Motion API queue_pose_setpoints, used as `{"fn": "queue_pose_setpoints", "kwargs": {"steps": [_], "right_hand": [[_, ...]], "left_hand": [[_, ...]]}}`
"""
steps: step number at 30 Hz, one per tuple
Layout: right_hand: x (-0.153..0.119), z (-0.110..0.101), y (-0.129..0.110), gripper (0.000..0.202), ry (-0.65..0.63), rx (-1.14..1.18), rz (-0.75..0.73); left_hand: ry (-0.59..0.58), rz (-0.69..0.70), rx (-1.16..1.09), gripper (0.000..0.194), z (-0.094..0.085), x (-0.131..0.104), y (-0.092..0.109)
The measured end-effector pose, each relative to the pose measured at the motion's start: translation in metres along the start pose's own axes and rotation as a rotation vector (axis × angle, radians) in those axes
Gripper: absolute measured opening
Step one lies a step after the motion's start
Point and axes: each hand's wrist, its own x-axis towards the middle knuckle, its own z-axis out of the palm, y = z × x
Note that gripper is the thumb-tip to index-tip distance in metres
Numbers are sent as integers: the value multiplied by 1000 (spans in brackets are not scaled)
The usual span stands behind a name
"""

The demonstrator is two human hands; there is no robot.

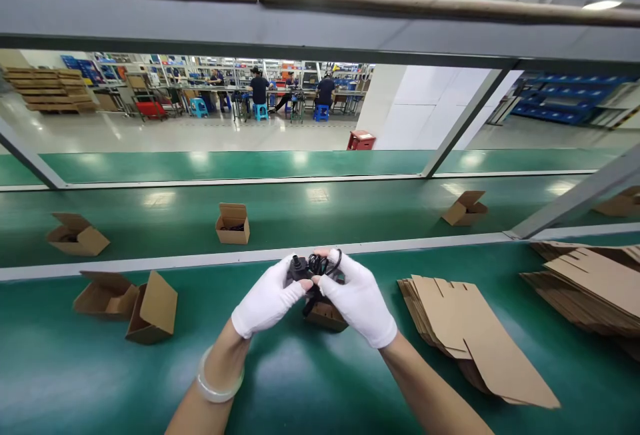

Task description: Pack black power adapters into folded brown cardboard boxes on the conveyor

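Here, the left hand point(270, 294) grips a black gadget point(298, 266) and the right hand point(358, 296) pinches a looped black cord point(317, 264) — likely so no loops spring out — over a small brown box point(326, 319).

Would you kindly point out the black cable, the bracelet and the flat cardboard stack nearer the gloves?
Black cable point(316, 264): head view, on its coiled part.
Bracelet point(216, 395): head view, on its lower band.
Flat cardboard stack point(477, 328): head view, on its top sheet.
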Motion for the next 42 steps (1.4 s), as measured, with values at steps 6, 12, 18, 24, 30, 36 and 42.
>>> {"fn": "queue_pose_setpoints", "kwargs": {"steps": [6, 12, 18, 24, 30, 36, 42], "right_hand": [[-8, -8, 19, 17, 252, 43, -38], [-20, -15, 22, 13, 123, -54, -19], [-4, -44, -15, 18, 39, -287, -214], [2, -53, -45, 21, -7, -410, -359], [-27, -51, -31, 16, 34, -432, -383], [-40, -45, -15, 23, 164, -336, -260], [-28, -20, -12, 28, 285, -284, -272]], "left_hand": [[-83, 8, 73, 50, 8, 11, -22], [-79, -29, -99, 43, 29, 23, -41], [-77, -100, -18, 36, 16, 19, -38], [-246, -257, -588, 57, 35, 21, -46], [132, 19, -1001, 29, 35, 24, -38], [430, 175, -998, 19, 13, 18, -27], [494, 184, -516, 35, 28, 8, -20]]}}
